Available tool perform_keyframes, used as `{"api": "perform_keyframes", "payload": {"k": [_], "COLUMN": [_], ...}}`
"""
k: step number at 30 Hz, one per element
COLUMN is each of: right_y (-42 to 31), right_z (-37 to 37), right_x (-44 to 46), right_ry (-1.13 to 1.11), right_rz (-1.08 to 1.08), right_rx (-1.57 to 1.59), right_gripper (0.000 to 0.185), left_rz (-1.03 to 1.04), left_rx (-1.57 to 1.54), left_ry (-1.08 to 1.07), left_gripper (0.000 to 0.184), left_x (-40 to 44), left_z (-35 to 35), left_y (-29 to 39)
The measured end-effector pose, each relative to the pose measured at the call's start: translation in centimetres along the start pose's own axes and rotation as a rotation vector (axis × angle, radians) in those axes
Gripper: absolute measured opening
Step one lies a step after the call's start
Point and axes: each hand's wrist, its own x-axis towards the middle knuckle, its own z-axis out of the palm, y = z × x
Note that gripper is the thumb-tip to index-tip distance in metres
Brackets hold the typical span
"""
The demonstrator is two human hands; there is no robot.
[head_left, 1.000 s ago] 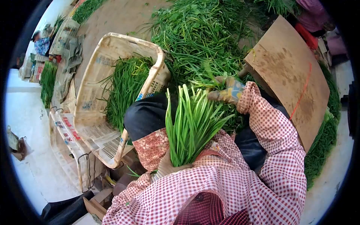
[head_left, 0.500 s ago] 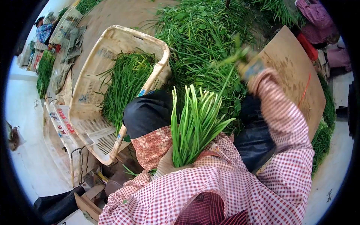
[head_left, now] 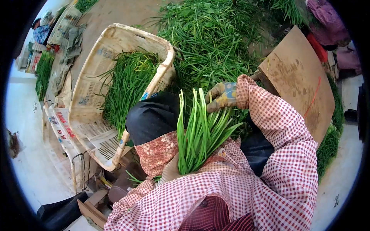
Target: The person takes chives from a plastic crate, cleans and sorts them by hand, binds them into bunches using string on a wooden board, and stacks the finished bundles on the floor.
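A bundle of garlic chives point(head_left: 194, 134) stands over my lap, its pale stem ends up and its green leaves down. My gloved left hand point(head_left: 169, 172) is closed around the lower part of the bundle; sleeve and leaves hide most of the fingers. At the top right of the bundle, my right hand point(head_left: 221, 96), in a dirty yellow and blue glove, curls its fingers over the stem ends. Those fingertips press on a few stems, whose tops they cover.
Left of my knee, a tilted white plastic crate point(head_left: 86, 92) holds more chives point(head_left: 131, 84). A large heap of loose greens point(head_left: 212, 42) lies ahead. To the right leans a brown board point(head_left: 296, 84). Another person in a purple garment point(head_left: 329, 23) sits beyond it.
My right hand has come back from the upper right, where it was blurred with loose leaves in it, to the bundle's top. The left hand keeps its hold on the bundle.
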Motion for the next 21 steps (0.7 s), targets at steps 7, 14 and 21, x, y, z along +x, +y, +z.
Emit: {"api": "perform_keyframes", "payload": {"k": [7,14,21], "right_y": [-1.8,-2.1,5.9], "right_z": [3.1,-4.0,-6.6], "right_x": [-2.6,-8.6,-9.6], "right_ry": [0.404,1.424,1.344], "right_rz": [-0.138,-0.097,0.202], "right_rx": [-0.070,-0.358,-0.437], "right_gripper": [0.031,0.034,0.035], "left_rz": [0.043,0.119,-0.007], "left_rx": [0.160,0.436,-0.729], "left_ry": [0.052,0.135,-0.095], "left_gripper": [0.088,0.089,0.075], "left_x": [0.1,-1.4,-4.8], "left_z": [-0.1,-1.0,-1.7], "left_y": [-2.0,-1.3,1.0]}}
